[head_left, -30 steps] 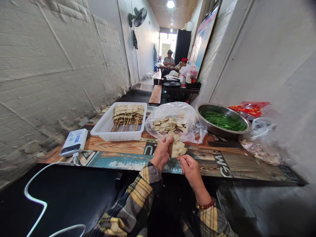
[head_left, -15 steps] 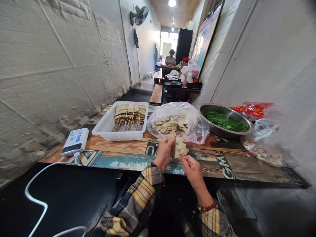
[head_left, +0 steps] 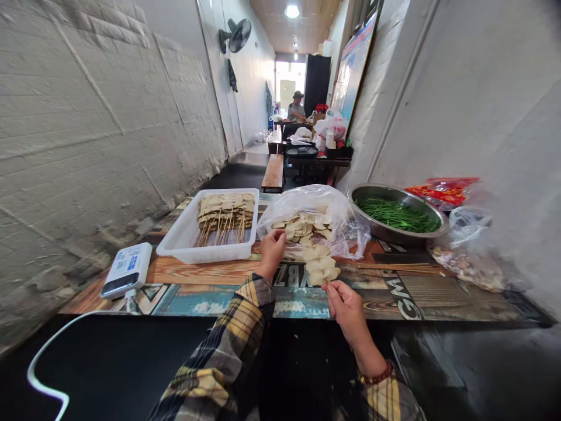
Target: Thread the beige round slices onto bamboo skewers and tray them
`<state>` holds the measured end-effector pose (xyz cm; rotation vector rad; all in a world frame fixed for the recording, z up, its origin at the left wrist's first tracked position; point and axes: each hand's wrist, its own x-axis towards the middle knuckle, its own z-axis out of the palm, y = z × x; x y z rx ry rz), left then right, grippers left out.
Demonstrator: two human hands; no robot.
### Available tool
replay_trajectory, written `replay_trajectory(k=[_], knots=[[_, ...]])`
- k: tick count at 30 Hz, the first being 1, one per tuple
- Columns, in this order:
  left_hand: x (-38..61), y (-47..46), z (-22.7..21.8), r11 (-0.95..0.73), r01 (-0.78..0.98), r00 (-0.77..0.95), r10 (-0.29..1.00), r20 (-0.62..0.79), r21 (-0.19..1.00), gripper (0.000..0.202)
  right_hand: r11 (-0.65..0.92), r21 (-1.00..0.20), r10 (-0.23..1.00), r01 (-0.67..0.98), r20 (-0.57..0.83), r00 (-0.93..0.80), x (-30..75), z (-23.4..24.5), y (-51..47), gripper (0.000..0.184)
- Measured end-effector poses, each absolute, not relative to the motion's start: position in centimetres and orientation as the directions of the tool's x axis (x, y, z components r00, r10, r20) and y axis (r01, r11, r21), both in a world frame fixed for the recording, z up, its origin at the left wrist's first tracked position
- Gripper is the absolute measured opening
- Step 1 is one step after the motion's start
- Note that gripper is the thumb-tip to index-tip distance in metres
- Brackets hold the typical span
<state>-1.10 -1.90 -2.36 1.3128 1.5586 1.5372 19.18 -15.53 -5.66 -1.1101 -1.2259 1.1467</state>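
Observation:
My right hand [head_left: 344, 302] pinches the lower end of a skewer [head_left: 322, 266] threaded with several pale tofu slices, held upright over the table's near edge. My left hand [head_left: 272, 248] has its fingers curled at the mouth of a clear plastic bag [head_left: 315, 202] that holds loose tofu slices [head_left: 302, 225]; whether it grips a slice is not visible. A white plastic tray [head_left: 184, 240] to the left holds a layer of filled skewers [head_left: 225, 210].
A power bank [head_left: 125, 269] with a white cable lies at the table's left end. A steel bowl of green stalks [head_left: 397, 213], a red packet [head_left: 442, 190] and another bag [head_left: 468, 257] sit right. Bare skewers [head_left: 394, 268] lie beside them. A person sits far down the corridor.
My left hand let go of the skewer's top and reached forward to the bag's mouth. My right hand now holds the loaded skewer alone, slightly lower and further right.

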Motion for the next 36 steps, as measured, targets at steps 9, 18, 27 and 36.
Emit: replay_trajectory(k=[9, 18, 27, 36], knots=[[-1.5, 1.2, -3.9, 0.014, 0.82, -0.228, 0.925, 0.303, 0.573, 0.017, 0.047, -0.997, 0.999, -0.059, 0.047, -0.009, 19.3, -5.6, -15.6, 0.033], [-1.1, 1.9, -4.5, -0.064, 0.829, -0.187, 0.905, 0.383, 0.556, 0.012, 0.03, -0.998, 0.999, -0.047, 0.031, -0.027, 19.1, -5.3, -15.6, 0.036], [-0.4, 0.5, -3.5, -0.278, 0.321, -0.192, 0.917, 0.35, 0.905, 0.009, 0.028, -0.999, 0.999, -0.022, 0.028, -0.027, 19.2, -5.5, -15.4, 0.034], [0.1, -4.2, -1.4, -0.086, -0.268, -0.038, 0.996, 0.079, 0.96, 0.031, 0.009, -1.0, 0.994, -0.004, 0.009, -0.109, 19.3, -5.4, -15.4, 0.036]])
